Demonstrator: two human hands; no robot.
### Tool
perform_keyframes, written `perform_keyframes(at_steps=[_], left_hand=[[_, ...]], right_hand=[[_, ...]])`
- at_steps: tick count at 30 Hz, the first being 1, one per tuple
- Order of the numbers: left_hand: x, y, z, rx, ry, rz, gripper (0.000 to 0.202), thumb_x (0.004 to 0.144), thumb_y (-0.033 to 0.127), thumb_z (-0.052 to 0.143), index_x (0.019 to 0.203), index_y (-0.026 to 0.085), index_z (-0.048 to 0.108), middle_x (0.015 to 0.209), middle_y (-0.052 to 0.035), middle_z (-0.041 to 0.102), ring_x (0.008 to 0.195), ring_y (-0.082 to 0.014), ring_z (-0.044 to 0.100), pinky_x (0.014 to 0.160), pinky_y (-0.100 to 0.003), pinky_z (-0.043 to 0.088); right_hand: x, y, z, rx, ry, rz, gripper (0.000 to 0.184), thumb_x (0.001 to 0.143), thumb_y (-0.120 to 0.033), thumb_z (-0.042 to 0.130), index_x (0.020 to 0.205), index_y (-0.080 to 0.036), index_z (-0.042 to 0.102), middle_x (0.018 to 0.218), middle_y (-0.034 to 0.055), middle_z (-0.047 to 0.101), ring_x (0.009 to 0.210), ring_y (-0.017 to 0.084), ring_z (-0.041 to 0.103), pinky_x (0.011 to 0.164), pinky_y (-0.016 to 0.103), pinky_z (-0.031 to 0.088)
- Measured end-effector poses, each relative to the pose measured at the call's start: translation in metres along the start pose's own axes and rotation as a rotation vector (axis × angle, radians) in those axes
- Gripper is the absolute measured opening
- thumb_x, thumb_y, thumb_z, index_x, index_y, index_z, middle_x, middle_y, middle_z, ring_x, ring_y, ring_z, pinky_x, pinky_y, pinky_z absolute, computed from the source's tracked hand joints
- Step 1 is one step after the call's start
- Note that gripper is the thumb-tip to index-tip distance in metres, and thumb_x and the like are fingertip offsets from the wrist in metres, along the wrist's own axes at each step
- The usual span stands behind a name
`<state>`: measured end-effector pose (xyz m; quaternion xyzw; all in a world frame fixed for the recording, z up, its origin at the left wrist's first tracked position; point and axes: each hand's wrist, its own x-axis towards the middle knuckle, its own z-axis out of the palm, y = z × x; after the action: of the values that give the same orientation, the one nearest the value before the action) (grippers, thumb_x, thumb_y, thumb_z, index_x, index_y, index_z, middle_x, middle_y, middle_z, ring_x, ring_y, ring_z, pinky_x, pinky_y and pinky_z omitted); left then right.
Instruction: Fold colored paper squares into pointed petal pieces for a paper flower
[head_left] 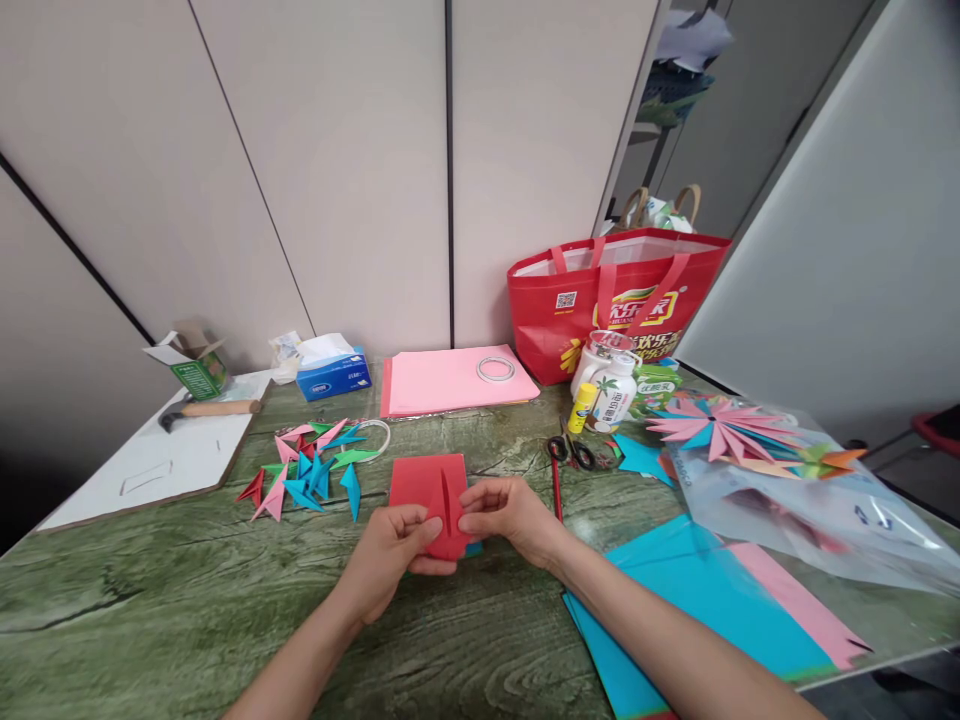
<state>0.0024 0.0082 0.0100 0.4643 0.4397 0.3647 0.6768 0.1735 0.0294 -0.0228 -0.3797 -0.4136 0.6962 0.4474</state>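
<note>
A red sheet of paper (427,485) lies partly folded on the green marble-patterned table (150,600), with a raised crease down its middle. My left hand (390,555) pinches its near left corner, fingers closed on the paper. My right hand (506,515) pinches the near right side, fingers closed on the same sheet. A bit of blue paper peeks out under the red sheet. Several small folded paper pieces (307,470) in pink, blue, green and red lie just left of it.
Pink paper stack (442,385) with a tape ring (496,369) at the back. Scissors (571,450), glue stick (581,408), white jars (611,385), red bag (611,295). Blue and pink sheets (712,600), a paper flower (720,425) on a plastic bag at right. Tissue box (332,372), hammer (210,408), white board (165,460) at left.
</note>
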Motion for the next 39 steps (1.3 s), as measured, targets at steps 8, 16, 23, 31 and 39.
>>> perform_keyframes(at_steps=[8,16,23,31,39], left_hand=[[0.004,-0.003,0.000,0.075,0.011,0.034,0.025,0.062,0.035,0.070,0.061,0.013,0.058,0.052,0.0036,0.054,0.053,-0.0109,0.052,0.060,-0.033,0.053],[0.004,-0.004,0.005,0.087,0.121,0.072,0.032,0.052,0.024,0.071,0.048,0.017,0.040,0.043,0.0106,0.035,0.041,-0.0066,0.041,0.056,-0.036,0.054],[0.008,-0.012,0.005,0.143,0.211,0.061,0.028,0.050,0.019,0.065,0.046,0.018,0.037,0.042,0.0095,0.038,0.042,-0.0106,0.049,0.048,-0.033,0.053],[0.006,-0.010,0.005,0.161,0.213,0.068,0.039,0.051,0.021,0.066,0.047,0.020,0.028,0.042,0.0112,0.027,0.037,-0.0085,0.046,0.045,-0.031,0.054],[0.005,-0.005,0.005,0.121,0.159,0.030,0.045,0.049,0.029,0.074,0.048,0.019,0.030,0.042,0.0102,0.034,0.044,-0.0134,0.056,0.049,-0.032,0.055]], right_hand=[[-0.002,-0.003,0.000,0.015,-0.012,0.075,0.036,0.038,-0.021,0.083,0.069,-0.012,0.067,0.055,-0.0015,0.063,0.049,0.010,0.057,0.051,0.026,0.049],[-0.005,-0.002,0.004,0.011,-0.033,0.135,0.035,0.038,-0.022,0.083,0.068,-0.011,0.069,0.056,0.0003,0.063,0.049,0.011,0.058,0.049,0.026,0.050],[-0.005,0.002,0.010,-0.020,-0.013,0.069,0.033,0.035,-0.025,0.083,0.060,-0.011,0.068,0.052,-0.0011,0.062,0.047,0.011,0.058,0.050,0.027,0.051],[-0.004,0.002,0.010,-0.076,0.001,0.025,0.029,0.035,-0.023,0.083,0.057,-0.012,0.067,0.048,-0.0024,0.061,0.042,0.008,0.054,0.046,0.022,0.048],[-0.002,0.001,0.005,-0.081,0.000,0.023,0.030,0.037,-0.025,0.082,0.059,-0.011,0.068,0.050,-0.0007,0.062,0.044,0.012,0.057,0.047,0.027,0.050]])
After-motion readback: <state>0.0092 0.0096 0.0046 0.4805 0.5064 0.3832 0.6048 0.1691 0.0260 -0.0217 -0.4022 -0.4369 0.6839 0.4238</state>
